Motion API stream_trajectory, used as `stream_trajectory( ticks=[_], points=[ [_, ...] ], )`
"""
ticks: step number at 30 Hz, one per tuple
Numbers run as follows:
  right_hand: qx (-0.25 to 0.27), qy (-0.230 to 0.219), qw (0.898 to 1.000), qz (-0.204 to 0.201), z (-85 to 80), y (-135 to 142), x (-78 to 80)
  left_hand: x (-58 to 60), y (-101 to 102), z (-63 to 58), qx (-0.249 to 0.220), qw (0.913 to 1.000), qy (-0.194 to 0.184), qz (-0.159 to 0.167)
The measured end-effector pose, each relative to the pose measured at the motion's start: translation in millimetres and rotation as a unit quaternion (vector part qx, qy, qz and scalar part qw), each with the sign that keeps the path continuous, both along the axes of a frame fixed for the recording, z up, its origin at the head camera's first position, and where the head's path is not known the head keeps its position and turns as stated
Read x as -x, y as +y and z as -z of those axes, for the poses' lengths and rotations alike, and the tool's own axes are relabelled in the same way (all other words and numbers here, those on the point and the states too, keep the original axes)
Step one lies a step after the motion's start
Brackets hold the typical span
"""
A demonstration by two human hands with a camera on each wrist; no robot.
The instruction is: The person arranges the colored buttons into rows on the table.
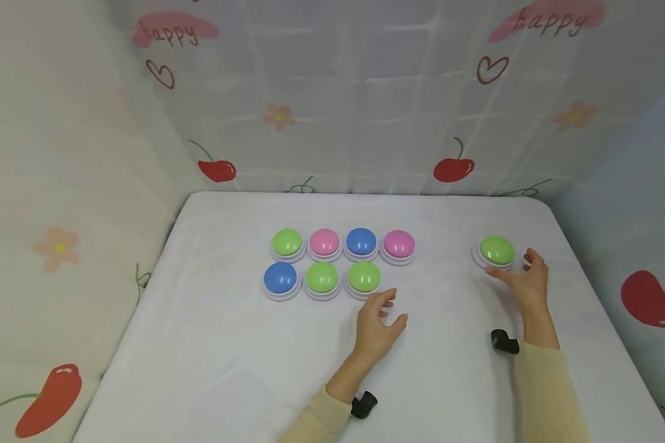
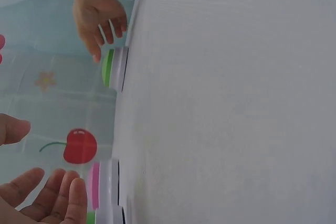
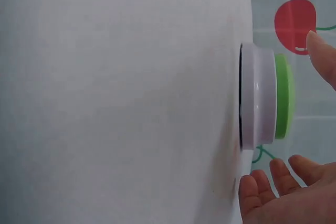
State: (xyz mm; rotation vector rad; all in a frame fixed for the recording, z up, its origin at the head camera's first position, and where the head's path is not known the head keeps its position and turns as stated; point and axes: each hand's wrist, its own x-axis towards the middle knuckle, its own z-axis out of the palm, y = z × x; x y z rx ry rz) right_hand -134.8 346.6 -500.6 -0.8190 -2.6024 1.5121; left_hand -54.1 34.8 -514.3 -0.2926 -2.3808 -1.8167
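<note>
On the right part of the table, a push button with a green dome and white base (image 1: 497, 251) stands by itself. My right hand (image 1: 529, 290) is just beside it, thumb and fingers spread; the right wrist view shows a gap between the fingers (image 3: 281, 177) and the button's base (image 3: 257, 98). My left hand (image 1: 372, 332) hovers near the front-row green button (image 1: 364, 278), fingers loosely bent and holding nothing. Beside that button sit another green button (image 1: 322, 279) and a blue one (image 1: 280, 279). Whether the left fingertips touch the nearest button's base is unclear.
Behind them runs a back row: a green button (image 1: 287, 243), a pink one (image 1: 324, 243), a blue one (image 1: 361, 243) and a magenta one (image 1: 399, 245). The white table (image 1: 210, 344) ends at a patterned curtain (image 1: 354, 147), with more curtain at both sides.
</note>
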Motion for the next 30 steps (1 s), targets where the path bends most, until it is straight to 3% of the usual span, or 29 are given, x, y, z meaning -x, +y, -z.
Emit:
stream_trajectory(
  ticks=[6,12,24,30],
  points=[
    [0.040,-0.017,0.999,-0.027,9.5,3.7,17.2,0.9,5.1,0.4,0.007,0.9999,0.003,0.015],
    [0.009,-0.013,0.999,-0.049,13.2,3.1,28.3,1.2,8.3,-0.1,0.014,0.9996,-0.011,0.021],
    [-0.050,-0.024,0.997,-0.046,16.5,11.3,23.2,2.3,12.4,-0.7,0.023,0.9992,-0.019,0.027],
    [-0.062,-0.031,0.997,-0.039,13.6,10.2,14.9,12.3,23.3,-3.4,0.046,0.9985,0.000,0.031]
  ],
)
